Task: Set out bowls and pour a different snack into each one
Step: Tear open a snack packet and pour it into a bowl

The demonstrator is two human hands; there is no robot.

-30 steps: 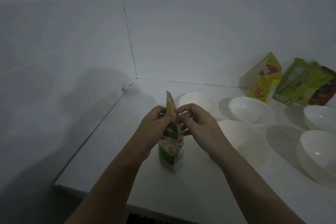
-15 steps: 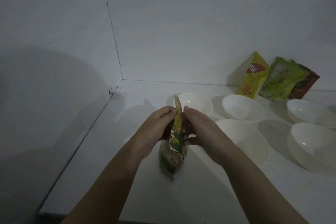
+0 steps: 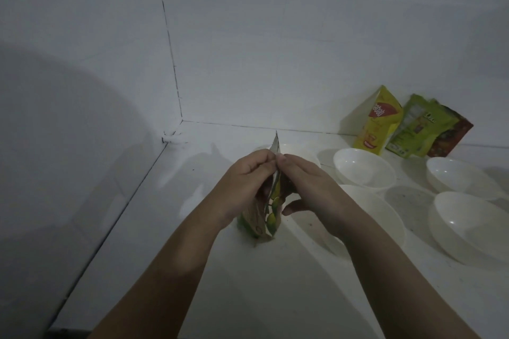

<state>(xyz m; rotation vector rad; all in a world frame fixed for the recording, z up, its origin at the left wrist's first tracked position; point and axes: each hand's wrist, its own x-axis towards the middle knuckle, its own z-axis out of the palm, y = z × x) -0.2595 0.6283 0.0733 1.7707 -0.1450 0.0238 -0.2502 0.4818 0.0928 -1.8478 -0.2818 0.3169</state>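
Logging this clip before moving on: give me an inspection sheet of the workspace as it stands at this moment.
Surface: white counter in a wall corner, dimly lit, a few dark specks.
Job's things: green snack pouch standing upright; five white bowls, all looking empty, e.g. back bowl, right bowl; one bowl is mostly hidden behind the hands.
Clutter: yellow packet, green packet and dark red packet leaning on the back wall.
Hands: left hand and right hand both pinch the pouch's top.
Cables: nothing seen.
Surroundings: plain white walls, dark seam in the corner.
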